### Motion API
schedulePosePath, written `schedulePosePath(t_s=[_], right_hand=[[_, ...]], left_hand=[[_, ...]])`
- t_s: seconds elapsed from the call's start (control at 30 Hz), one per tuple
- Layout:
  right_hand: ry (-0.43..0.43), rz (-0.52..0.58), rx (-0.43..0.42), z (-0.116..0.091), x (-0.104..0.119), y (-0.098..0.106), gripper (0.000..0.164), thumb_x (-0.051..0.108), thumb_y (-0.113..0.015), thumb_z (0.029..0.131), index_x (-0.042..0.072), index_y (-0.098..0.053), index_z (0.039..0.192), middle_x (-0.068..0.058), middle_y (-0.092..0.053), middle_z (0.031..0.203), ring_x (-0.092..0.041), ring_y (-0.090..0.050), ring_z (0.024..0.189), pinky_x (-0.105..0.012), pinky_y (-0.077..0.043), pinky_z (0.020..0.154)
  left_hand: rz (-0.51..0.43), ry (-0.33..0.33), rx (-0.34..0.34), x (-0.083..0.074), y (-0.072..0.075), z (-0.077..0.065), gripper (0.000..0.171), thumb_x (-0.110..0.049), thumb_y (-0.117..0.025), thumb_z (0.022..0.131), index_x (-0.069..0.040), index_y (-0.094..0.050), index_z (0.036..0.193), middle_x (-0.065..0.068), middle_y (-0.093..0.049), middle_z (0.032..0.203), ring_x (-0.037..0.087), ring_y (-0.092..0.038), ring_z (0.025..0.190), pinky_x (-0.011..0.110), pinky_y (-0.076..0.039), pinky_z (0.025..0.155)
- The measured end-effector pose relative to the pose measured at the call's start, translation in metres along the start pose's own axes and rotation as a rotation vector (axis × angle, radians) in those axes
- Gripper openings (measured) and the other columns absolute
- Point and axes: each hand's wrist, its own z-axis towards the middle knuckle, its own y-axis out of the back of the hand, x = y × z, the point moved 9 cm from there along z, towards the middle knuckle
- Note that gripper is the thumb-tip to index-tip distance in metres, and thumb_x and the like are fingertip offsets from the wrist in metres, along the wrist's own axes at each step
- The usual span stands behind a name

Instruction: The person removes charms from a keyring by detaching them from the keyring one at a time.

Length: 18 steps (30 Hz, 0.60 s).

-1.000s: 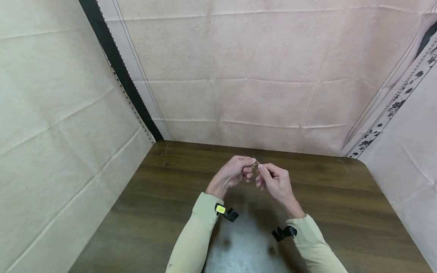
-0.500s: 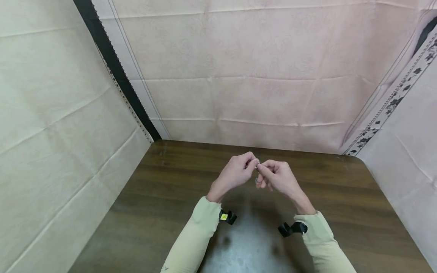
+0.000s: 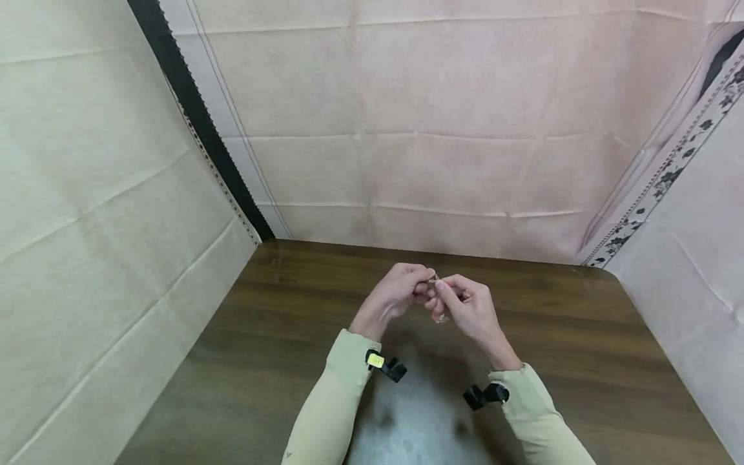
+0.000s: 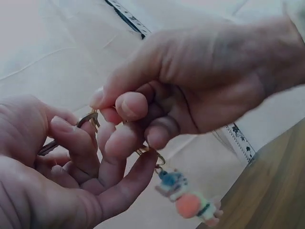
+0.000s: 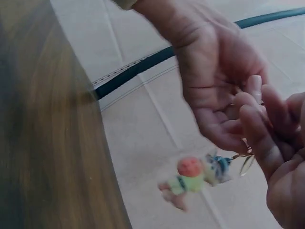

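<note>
Both hands meet close together over the table. My left hand point(image 3: 391, 297) holds a key point(image 4: 47, 148) between its curled fingers; its dark shaft and a brass-coloured loop point(image 4: 87, 117) show in the left wrist view. My right hand point(image 3: 473, 313) pinches beside that loop with thumb and forefinger, its fingertips hiding much of the metal. Below the fingers, a gold key ring point(image 5: 247, 164) carries a small figurine charm point(image 5: 190, 171) with a blue top, an orange-red ball and a pale green body. The charm dangles freely in both wrist views.
The brown wooden table point(image 3: 279, 361) stretches under both forearms. Pale creased cloth point(image 3: 407, 129) hangs behind it and along both sides. Each wrist bears a small black camera point(image 3: 476, 397).
The left hand rolled over so its back faced up, then rolled back again. The fingertips stay together throughout, and the charm now shows below the right hand.
</note>
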Motion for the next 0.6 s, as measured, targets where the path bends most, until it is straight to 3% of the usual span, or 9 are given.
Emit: schedulePosePath(t_s=[0.17,0.27,0.33,0.5,0.6], right_hand=[[0.125,0.039,-0.080,-0.005,0.006,0.003,0.012,-0.002,-0.056,0.096,-0.009,-0.065,0.093,-0.018,-0.063,0.064,-0.017,-0.066,0.060,-0.025,-0.057,0.061],[0.129,0.067,-0.063,-0.006,-0.006,0.004,0.013,0.000,-0.055,0.098,-0.008,-0.065,0.094,-0.016,-0.062,0.065,-0.018,-0.067,0.062,-0.029,-0.058,0.063],[0.069,0.045,-0.030,-0.004,-0.013,0.005,0.015,0.003,-0.055,0.099,-0.007,-0.065,0.094,-0.014,-0.061,0.062,-0.021,-0.063,0.057,-0.030,-0.057,0.058],[-0.138,-0.156,0.035,0.001,-0.028,0.011,0.028,0.028,-0.057,0.100,0.002,-0.067,0.094,-0.007,-0.055,0.056,-0.018,-0.049,0.044,-0.030,-0.045,0.043],[-0.201,-0.257,0.035,0.002,-0.026,0.013,0.032,0.035,-0.059,0.099,0.005,-0.068,0.095,-0.010,-0.060,0.062,-0.018,-0.052,0.044,-0.031,-0.046,0.044]], left_hand=[[-0.106,0.027,-0.013,0.003,-0.003,0.001,0.032,-0.010,-0.052,0.099,-0.009,-0.062,0.068,-0.004,-0.046,0.056,0.011,-0.047,0.056,0.022,-0.047,0.057],[-0.095,0.008,-0.034,0.004,-0.003,0.000,0.030,-0.011,-0.052,0.100,-0.008,-0.062,0.071,-0.003,-0.049,0.059,0.010,-0.049,0.058,0.022,-0.049,0.060],[0.045,-0.079,-0.035,0.000,-0.002,-0.002,0.028,-0.014,-0.052,0.101,-0.009,-0.061,0.074,-0.001,-0.051,0.064,0.011,-0.050,0.060,0.023,-0.049,0.061],[0.648,-0.390,-0.077,-0.025,-0.008,-0.017,0.024,-0.028,-0.051,0.103,-0.015,-0.060,0.084,0.006,-0.058,0.074,0.014,-0.051,0.062,0.024,-0.046,0.056],[0.833,-0.476,-0.104,-0.031,-0.012,-0.023,0.023,-0.031,-0.050,0.102,-0.017,-0.061,0.087,0.002,-0.055,0.069,0.012,-0.047,0.056,0.023,-0.041,0.050]])
